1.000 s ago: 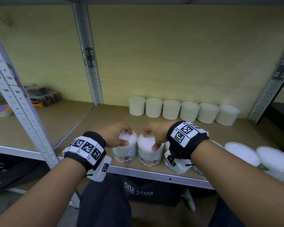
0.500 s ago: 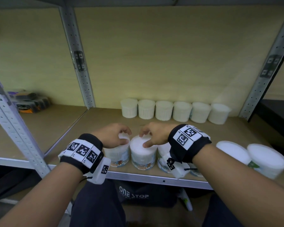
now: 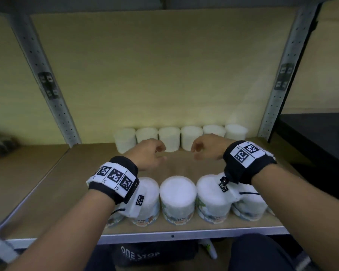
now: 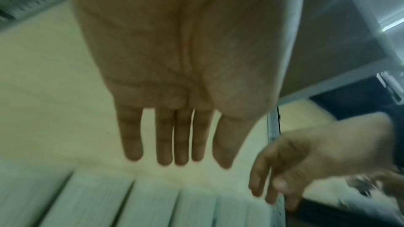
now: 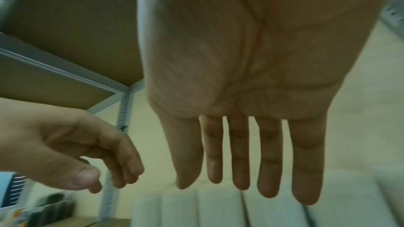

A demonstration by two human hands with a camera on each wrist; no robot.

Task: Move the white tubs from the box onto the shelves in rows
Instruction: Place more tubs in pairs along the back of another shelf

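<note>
Both hands empty above the brown board shelf (image 3: 70, 184); left hand (image 3: 147, 153) and right hand (image 3: 207, 146) hover between the two rows, fingers loose and slightly curled in the head view, hanging straight and relaxed in both wrist views; neither touches anything.

Location of tubs: back row of six plain white ribbed cylindrical plastic tubs (image 3: 169, 138) stands against the pale wooden back panel (image 3: 164, 75), sides touching or nearly so; front row of white round-lidded tubs with coloured printed labels (image 3: 178, 200) stands upright just behind the grey metal front edge (image 3: 172, 236) of the shelf, partly hidden under the wrist bands; the box is not in view.

Handling judgement: tubs look small, rigid and light; thin plastic walls probably flex a little under a hard squeeze; smooth lids and glossy labels may be slippery; contents cannot be told. Best hold, in my estimate: fingers and thumb round the top rim or upper side wall from above, one tub per hand; neighbours stand close, so a sideways grasp risks knocking the row; set down flat on the base.
</note>
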